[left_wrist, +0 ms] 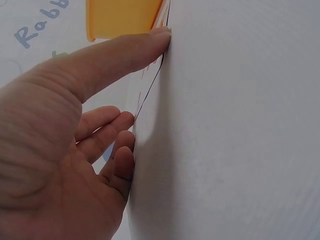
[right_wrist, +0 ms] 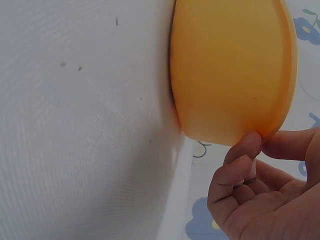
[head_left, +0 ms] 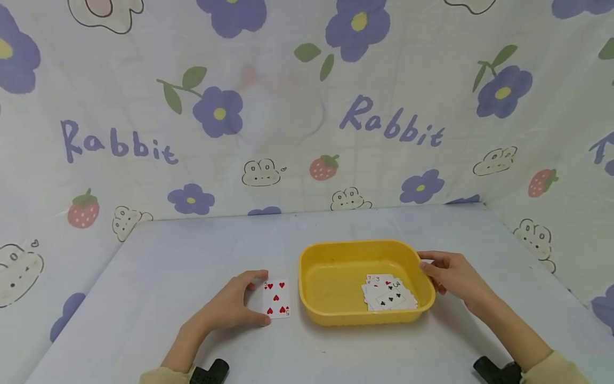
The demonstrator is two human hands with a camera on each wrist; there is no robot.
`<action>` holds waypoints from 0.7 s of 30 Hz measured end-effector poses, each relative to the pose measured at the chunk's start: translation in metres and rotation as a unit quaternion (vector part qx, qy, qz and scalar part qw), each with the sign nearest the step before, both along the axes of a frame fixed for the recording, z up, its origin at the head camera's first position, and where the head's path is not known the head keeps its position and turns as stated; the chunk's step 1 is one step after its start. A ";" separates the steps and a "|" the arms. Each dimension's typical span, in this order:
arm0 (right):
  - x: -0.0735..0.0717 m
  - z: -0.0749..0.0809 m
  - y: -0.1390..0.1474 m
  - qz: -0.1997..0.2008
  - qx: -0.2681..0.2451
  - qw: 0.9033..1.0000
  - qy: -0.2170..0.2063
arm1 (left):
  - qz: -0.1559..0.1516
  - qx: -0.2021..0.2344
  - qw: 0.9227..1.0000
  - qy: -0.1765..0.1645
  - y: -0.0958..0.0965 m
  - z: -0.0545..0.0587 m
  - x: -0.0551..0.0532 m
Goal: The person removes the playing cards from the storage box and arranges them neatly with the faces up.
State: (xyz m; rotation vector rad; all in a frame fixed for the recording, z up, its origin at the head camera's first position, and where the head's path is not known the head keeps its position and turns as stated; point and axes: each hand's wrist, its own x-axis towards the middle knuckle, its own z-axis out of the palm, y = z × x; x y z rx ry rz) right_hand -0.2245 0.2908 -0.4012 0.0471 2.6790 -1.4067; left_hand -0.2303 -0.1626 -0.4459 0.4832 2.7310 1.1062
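The left hand (head_left: 230, 304) holds a five of hearts playing card (head_left: 275, 298), thumb on the near edge and a finger at the far edge. In the left wrist view the card shows nearly edge-on, low over the table, under the thumb (left_wrist: 120, 52). To its right stands a yellow plastic basin (head_left: 331, 282). The right hand (head_left: 455, 277) pinches the basin's rim at the right end between thumb and fingers. Several overlapping playing cards (head_left: 390, 298) lie face up in the basin's right part, a three of clubs on top.
The white table (head_left: 192, 256) extends behind and around the basin. A cloth printed with rabbits, flowers and strawberries (head_left: 288, 133) hangs along its back and sides. Dark wrist devices (head_left: 211, 372) sit at both sleeves.
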 end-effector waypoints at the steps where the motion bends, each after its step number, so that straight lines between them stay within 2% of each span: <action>1: 0.000 0.000 0.000 0.000 0.001 1.000 0.000 | -0.001 0.001 1.000 0.000 0.000 0.000 0.000; 21: 0.000 -0.001 0.000 -0.001 0.002 1.000 -0.003 | -0.014 0.006 1.000 0.005 -0.003 -0.005 -0.004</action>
